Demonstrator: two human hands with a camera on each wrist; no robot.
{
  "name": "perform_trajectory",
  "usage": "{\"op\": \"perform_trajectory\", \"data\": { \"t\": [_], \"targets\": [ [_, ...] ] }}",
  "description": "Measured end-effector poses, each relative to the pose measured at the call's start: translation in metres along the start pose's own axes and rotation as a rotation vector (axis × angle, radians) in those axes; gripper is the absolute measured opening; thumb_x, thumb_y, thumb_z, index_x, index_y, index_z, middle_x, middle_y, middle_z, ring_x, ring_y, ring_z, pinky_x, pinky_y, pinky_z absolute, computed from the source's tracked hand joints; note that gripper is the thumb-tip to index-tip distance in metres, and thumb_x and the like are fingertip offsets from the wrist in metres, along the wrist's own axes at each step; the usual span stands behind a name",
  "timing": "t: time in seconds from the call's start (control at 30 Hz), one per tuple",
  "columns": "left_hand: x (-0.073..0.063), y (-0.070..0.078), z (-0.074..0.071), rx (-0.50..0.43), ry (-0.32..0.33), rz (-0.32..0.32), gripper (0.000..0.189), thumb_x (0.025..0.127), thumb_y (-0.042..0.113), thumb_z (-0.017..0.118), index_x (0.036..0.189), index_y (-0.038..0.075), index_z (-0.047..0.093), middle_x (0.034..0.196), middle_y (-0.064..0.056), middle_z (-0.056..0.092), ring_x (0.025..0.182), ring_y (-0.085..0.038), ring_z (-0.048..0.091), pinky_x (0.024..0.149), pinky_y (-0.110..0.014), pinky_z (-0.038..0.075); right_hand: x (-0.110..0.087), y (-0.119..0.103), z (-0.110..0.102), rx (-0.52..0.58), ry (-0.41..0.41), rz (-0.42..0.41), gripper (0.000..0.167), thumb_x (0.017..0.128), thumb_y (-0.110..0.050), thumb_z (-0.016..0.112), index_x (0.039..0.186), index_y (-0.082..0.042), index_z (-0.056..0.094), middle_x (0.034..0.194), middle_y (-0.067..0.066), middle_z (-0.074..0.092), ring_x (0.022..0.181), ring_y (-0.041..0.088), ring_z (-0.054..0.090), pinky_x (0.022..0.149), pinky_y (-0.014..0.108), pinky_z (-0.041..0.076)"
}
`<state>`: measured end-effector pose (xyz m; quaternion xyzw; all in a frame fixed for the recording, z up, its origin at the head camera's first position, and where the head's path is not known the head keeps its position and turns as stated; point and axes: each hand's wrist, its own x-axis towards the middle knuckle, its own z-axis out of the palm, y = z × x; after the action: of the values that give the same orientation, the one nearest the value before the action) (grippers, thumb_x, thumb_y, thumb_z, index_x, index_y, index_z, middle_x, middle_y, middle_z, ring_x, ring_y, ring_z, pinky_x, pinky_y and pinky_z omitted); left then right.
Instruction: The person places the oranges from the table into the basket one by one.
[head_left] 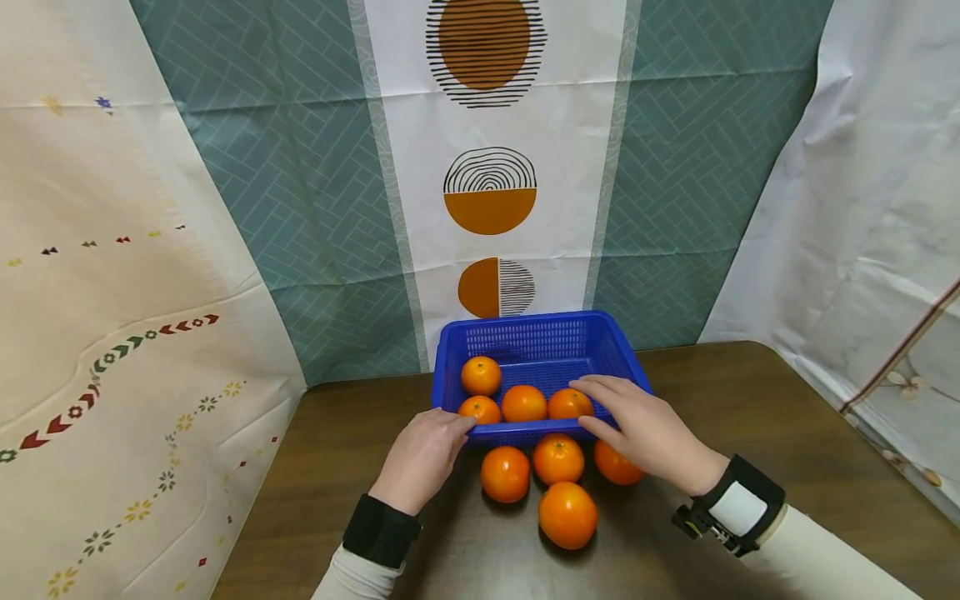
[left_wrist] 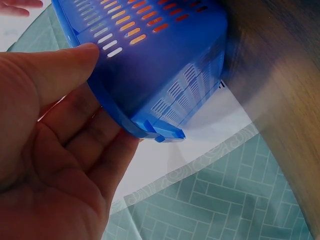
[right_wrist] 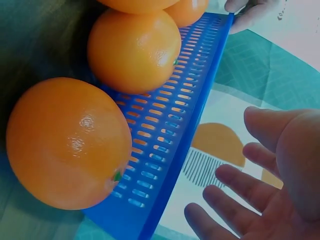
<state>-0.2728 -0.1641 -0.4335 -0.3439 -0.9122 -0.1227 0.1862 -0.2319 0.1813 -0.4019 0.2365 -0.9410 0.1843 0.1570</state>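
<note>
A blue plastic basket (head_left: pixel 551 325) with slotted walls stands on the table, with several oranges (head_left: pixel 524 403) along its front and left side. My left hand (head_left: pixel 427 454) grips the rim at the front left corner. In the left wrist view, its thumb (left_wrist: pixel 75 62) lies on the outer wall and the fingers are behind the rim. My right hand (head_left: pixel 652 429) hovers over the front right of the basket, fingers spread and holding nothing. Several more oranges (head_left: pixel 567 515) lie on the table before the basket; the rightmost orange (head_left: pixel 617 463) is partly behind the right hand.
The brown wooden table (head_left: pixel 345 467) extends to both sides of the basket. A green and white patterned cloth (head_left: pixel 337 208) hangs right behind it. Pale cloths (head_left: pixel 150 400) hang at the left and right.
</note>
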Motion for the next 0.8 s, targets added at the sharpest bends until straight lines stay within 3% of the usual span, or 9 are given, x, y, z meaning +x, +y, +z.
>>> {"op": "perform_trajectory", "data": {
  "t": [0.8],
  "targets": [
    [-0.001, -0.002, 0.001, 0.001, 0.021, 0.035, 0.024, 0.094, 0.005, 0.088, 0.114, 0.013, 0.079, 0.094, 0.0, 0.079, 0.088, -0.024, 0.071, 0.098, -0.047, 0.061, -0.061, 0.0, -0.004, -0.038, 0.102, 0.038, 0.051, 0.101, -0.024, 0.083, 0.15, -0.017, 0.067, 0.15, 0.009, 0.066, 0.136, 0.034, 0.064, 0.1, 0.06, 0.06]
  ]
}}
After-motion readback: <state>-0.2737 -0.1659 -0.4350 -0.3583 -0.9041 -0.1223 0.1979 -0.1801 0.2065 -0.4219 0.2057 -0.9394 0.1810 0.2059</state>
